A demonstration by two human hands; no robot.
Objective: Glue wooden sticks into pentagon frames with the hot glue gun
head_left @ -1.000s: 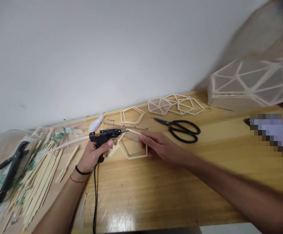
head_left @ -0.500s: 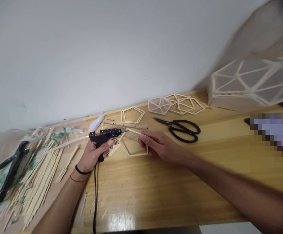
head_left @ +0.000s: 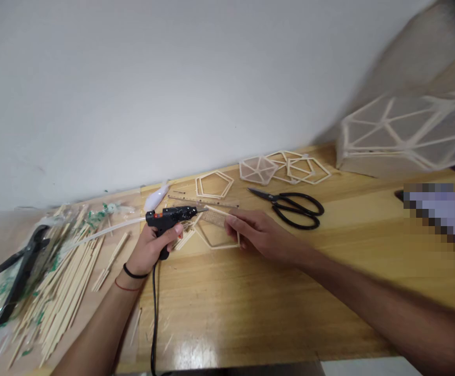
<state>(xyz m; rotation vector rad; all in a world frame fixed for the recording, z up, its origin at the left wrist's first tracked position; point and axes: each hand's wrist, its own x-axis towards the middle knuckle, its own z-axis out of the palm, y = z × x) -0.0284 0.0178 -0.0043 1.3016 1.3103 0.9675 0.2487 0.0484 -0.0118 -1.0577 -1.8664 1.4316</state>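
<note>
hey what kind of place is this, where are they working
Probably a home craft bench against a plain wall. The left hand holds a glue gun, the right hand holds a thin stick by a pentagon frame, and scissors lie on the wooden table.

bare surface (head_left: 251, 303) lies open in front of both hands. a stick pile (head_left: 58, 282) and pliers (head_left: 19, 271) crowd the left; scissors (head_left: 293, 206) and pentagon frames (head_left: 286, 168) block the far side, a large lattice frame (head_left: 407, 133) the far right.

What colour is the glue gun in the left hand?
The glue gun is black with a small orange part near its back, seen in the head view.
</note>
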